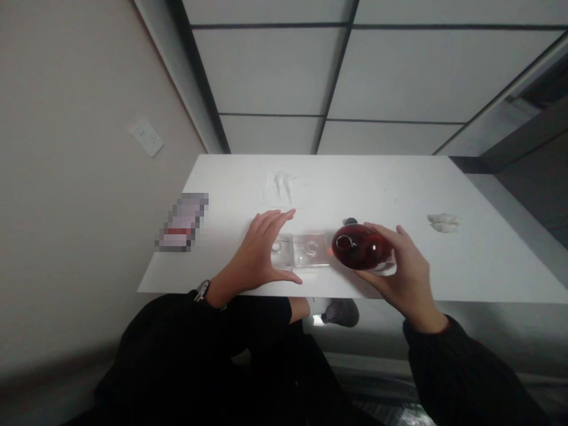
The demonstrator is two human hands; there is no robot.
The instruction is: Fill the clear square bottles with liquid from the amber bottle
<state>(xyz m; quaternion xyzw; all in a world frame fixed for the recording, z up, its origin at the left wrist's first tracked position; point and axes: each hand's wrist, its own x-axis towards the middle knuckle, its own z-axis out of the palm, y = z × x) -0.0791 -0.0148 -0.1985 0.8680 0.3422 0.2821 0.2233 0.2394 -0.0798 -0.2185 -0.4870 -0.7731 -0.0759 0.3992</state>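
My right hand point(402, 269) is wrapped round a clear bottle of dark red liquid point(360, 247), tipped on its side with its mouth pointing left, just above the near edge of the white table point(465, 260). My left hand point(261, 254) stands on its edge on the table with fingers and thumb spread around the left end of a clear glass tray or pair of small glasses point(304, 250). The bottle's mouth sits at the right end of that glassware. A dark cap point(350, 221) lies just behind the bottle.
A clear plastic bag point(286, 188) lies further back on the table. A crumpled white tissue point(444, 222) rests at the right. A blurred-out packet point(181, 223) sits at the table's left edge. A wall with a socket point(146, 137) runs along the left.
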